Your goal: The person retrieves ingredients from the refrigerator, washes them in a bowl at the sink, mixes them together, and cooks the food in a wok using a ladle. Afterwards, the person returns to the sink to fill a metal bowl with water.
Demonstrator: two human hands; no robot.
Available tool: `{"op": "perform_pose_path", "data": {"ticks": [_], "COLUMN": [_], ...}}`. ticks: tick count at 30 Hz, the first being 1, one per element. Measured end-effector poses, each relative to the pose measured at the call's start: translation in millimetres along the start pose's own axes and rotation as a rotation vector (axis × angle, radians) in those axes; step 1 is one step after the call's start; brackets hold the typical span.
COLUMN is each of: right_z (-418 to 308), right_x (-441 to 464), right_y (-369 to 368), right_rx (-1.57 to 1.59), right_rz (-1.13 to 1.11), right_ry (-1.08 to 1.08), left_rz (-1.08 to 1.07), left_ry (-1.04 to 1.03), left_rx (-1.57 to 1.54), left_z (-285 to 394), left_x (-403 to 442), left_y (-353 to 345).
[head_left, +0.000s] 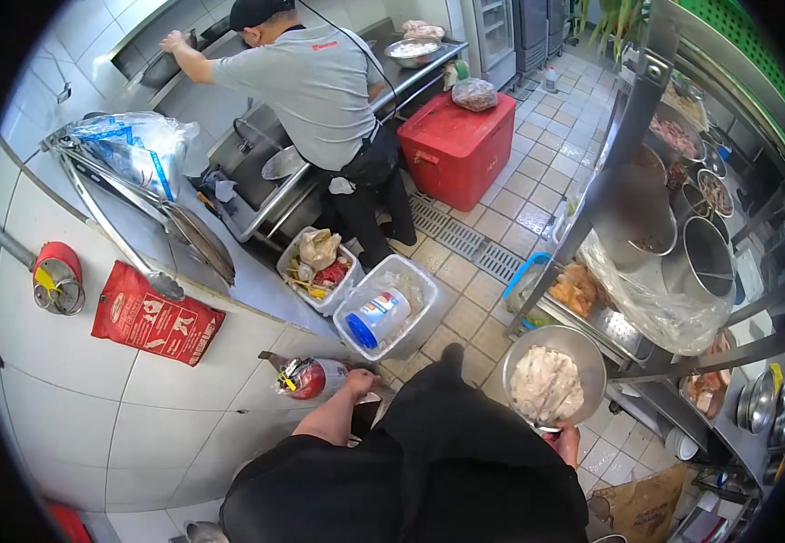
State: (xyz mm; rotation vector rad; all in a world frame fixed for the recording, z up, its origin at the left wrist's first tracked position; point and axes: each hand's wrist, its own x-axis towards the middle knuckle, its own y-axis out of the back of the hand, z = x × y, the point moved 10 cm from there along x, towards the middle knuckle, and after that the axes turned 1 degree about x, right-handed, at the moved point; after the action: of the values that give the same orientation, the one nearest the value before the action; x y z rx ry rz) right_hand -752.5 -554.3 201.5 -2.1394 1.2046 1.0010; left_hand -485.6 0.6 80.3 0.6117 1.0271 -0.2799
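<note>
My right hand (566, 442) grips the near rim of a round metal bowl (597, 376). Pale, lumpy food (546, 384) lies in that bowl, beside the metal shelving on the right. My left hand (359, 384) is low by the wall, next to a red fire extinguisher (311, 378); its fingers are too small and partly hidden to tell what they hold, if anything. Just ahead of it stands a white plastic bin (422, 337) with a blue-lidded tub (379, 317) inside.
A person (320, 100) in a grey shirt stands at the sink (246, 149). Farther off is a red cooler (456, 149). A waste bin (347, 294) is beside the white bin. Metal shelving (582, 217) with pots lines the right, and a floor drain (465, 237) crosses the tiles.
</note>
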Motion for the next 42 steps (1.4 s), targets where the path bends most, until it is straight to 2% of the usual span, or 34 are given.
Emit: {"op": "perform_pose_path", "data": {"ticks": [1, 2, 3, 4, 7, 9, 13, 14, 15, 18, 21, 22, 24, 26, 28, 29, 30, 34, 36, 37, 38, 42], "right_z": [-4.5, 3.4, 4.1, 15.3, 2.8, -3.5, 7.0, 7.6, 5.7, -4.6, -17.4, -23.5, -38.0, -58.6, -75.4, -90.6, -106.8, -159.2, -192.3, -209.3, -231.9, -330.5], "right_x": [-3.7, 12.0, 12.5, 23.5, 9.2, 10.8, 28.1, 34.2, 39.3, 42.4, 55.2, 60.3, 76.2, 97.1, 136.0, 145.2, 152.3, 216.6, 261.7, 281.3, 296.9, 378.0], "right_y": [-21.2, -21.2, -31.3, -43.7, -104.4, -141.9, -199.7, -214.8, -234.0, -284.3, -338.6, -354.4, -386.0, -415.4, -437.2, -449.1, -462.9, -510.2, -528.9, -535.5, -541.1, -541.2], "right_rx": [0.033, -0.038, -0.067, -0.076, -0.129, -0.231, -0.343, -0.362, -0.384, -0.347, -0.287, -0.231, -0.098, -0.039, 0.036, 0.058, 0.078, 0.152, 0.307, 0.365, 0.374, 0.578], "right_rz": [-0.064, -0.018, 0.023, -0.075, -0.119, -0.149, -0.153, -0.214, -0.276, -0.27, -0.344, -0.326, -0.346, -0.339, -0.354, -0.281, -0.213, -0.164, -0.17, -0.166, -0.159, -0.132], "right_ry": [0.005, -0.001, -0.001, -0.087, -0.084, -0.099, -0.162, -0.156, -0.148, -0.192, -0.197, -0.178, -0.133, -0.125, -0.091, -0.089, -0.085, -0.058, 0.008, 0.009, 0.006, 0.089], "left_rz": [0.05, 0.082, 0.121, 0.152, 0.038, 0.17, 0.107, 0.088, 0.103, 0.131, 0.184, 0.165, 0.265, 0.262, 0.324, 0.313, 0.358, 0.51, 0.603, 0.559, 0.697, 0.498], "left_ry": [-0.115, -0.229, -0.28, -0.373, -0.307, -0.471, -0.497, -0.494, -0.516, -0.574, -0.599, -0.591, -0.583, -0.525, -0.517, -0.517, -0.467, -0.329, -0.212, -0.227, -0.273, 0.047], "left_rx": [-0.079, -0.154, 0.0, 0.091, -0.018, 0.07, -0.134, -0.127, -0.146, -0.138, -0.267, -0.255, -0.398, -0.381, -0.567, -0.556, -0.588, -0.722, -0.773, -0.629, -0.607, -0.349], "left_z": [13.0, 22.2, 34.2, 40.1, 60.3, 89.7, 142.9, 147.7, 157.9, 173.0, 184.7, 184.7, 182.7, 177.5, 156.7, 154.2, 145.8, 109.0, 94.5, 77.3, -10.9, 51.0], "left_x": [8.4, 14.5, 16.4, 29.0, 42.5, 48.8, 37.4, 38.1, 34.4, 36.6, 34.7, 35.1, 30.3, 31.9, 32.5, 31.5, 28.9, 9.3, -7.7, -5.7, 25.8, 8.0], "left_y": [6.1, 7.4, 13.4, 15.2, 14.1, 29.8, 49.5, 49.4, 57.4, 75.1, 112.2, 118.1, 144.9, 157.1, 168.9, 171.5, 176.4, 183.1, 184.2, 188.0, 187.3, 175.6]}}
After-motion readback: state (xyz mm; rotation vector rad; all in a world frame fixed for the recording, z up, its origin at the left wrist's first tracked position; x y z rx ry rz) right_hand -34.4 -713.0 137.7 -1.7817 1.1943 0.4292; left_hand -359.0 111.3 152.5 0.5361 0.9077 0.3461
